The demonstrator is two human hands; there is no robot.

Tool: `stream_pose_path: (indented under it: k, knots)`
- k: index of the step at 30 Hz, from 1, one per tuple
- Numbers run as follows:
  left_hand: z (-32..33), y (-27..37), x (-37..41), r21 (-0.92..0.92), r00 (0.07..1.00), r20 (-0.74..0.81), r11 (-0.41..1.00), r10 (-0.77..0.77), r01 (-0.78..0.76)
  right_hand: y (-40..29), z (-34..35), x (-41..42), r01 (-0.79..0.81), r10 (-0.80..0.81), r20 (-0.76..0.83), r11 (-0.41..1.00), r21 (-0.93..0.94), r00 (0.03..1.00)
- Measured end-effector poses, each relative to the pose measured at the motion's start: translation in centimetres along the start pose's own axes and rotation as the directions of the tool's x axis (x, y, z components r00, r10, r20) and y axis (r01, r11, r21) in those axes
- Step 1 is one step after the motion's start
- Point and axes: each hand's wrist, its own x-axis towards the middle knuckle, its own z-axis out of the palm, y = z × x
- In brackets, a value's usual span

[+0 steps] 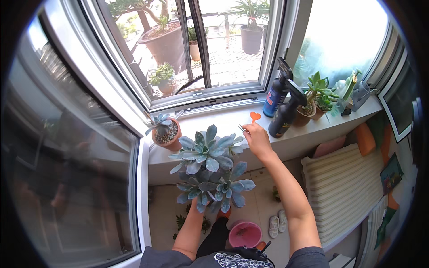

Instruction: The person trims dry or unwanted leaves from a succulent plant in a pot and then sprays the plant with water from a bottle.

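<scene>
A large blue-green rosette succulent [209,155] with several heads rises before me, in front of the white windowsill. My left hand [201,198] reaches under its lower leaves, which hide most of the fingers; whether it grips the stem or a pot cannot be seen. Over the sill, to the right of the plant, my right hand [255,136] pinches metal tweezers [241,128], their tips pointing up and left. An orange heart-shaped piece [255,116] shows just beyond my right fingers; whether they touch it is unclear.
Left on the sill stands a small potted succulent [167,134]. Dark spray bottles [285,114] and more potted succulents [305,112] stand at the right. A pink basin [245,234] and white shoes [274,226] are on the floor, beside a striped cushioned surface [342,194]. An open window sash [143,201] borders the left.
</scene>
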Motion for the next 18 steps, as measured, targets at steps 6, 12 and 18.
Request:
stream_pose_path:
  k: [6, 12, 18]
  knots:
    - [1.4, 1.9, 5.1, 0.005, 0.996, 0.077, 0.999, -0.049, 0.049, 2.4, 2.3, 3.7, -0.030, 0.047, 0.082, 0.980, -0.195, 0.996]
    - [1.8, 2.6, 7.0, 0.004, 0.993, 0.078, 0.996, -0.090, 0.090, 3.3, 2.6, 5.2, 0.008, 0.002, 0.037, 0.963, -0.269, 0.999]
    - [2.8, 3.6, 7.8, 0.005, 0.991, 0.083, 0.995, -0.102, 0.102, -1.0, -2.3, 2.8, -0.223, 0.237, -0.011, 0.930, 0.292, 0.972]
